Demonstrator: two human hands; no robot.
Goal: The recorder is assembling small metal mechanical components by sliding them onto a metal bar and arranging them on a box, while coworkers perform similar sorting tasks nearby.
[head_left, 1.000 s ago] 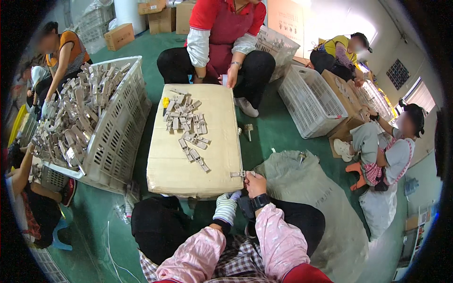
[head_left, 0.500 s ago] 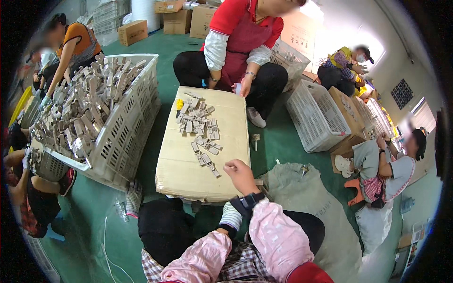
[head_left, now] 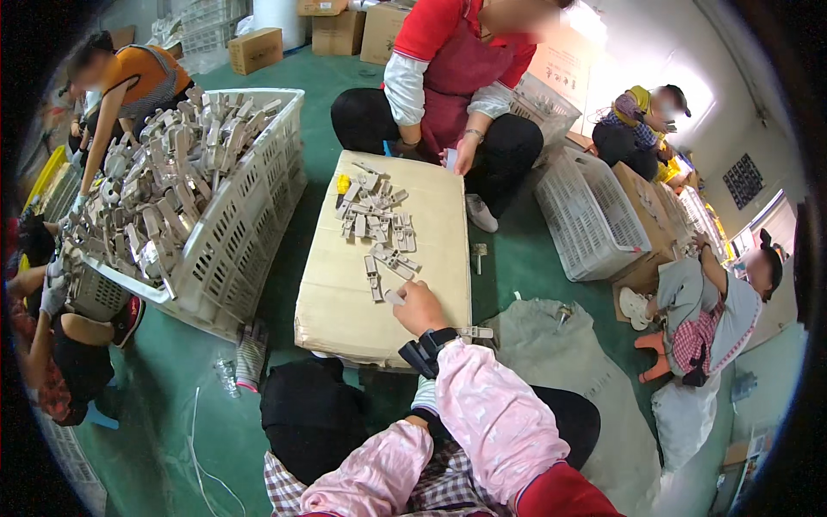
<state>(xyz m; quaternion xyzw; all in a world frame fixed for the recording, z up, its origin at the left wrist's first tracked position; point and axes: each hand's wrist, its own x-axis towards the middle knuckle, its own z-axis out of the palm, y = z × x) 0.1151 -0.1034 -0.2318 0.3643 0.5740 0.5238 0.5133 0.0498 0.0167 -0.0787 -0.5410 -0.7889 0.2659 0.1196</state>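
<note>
My bare right hand (head_left: 419, 310), with a black band at the wrist, is over the near part of a cardboard-topped table (head_left: 332, 319). Its fingers are closed on a small grey hinge-like part (head_left: 394, 297), whose pale end sticks out at the fingertips. Another such part (head_left: 373, 277) lies just left of it, and a loose pile (head_left: 379, 215) of them spreads farther back. My left hand (head_left: 425, 395), in a striped glove, is below the table's near edge. My right wrist and sleeve cover much of it, and its fingers are hidden.
A white crate (head_left: 245, 224) heaped with grey parts stands at the left. Opposite me sits a person in red (head_left: 444, 77), one hand at the table's far corner. A yellow-handled tool (head_left: 343, 183) lies beside the pile. At the right are a crate (head_left: 594, 215) and a sack (head_left: 551, 362).
My right hand has moved slightly left and taken up one of the two nearest parts. The view has shifted a little. My left hand stays low and is more covered.
</note>
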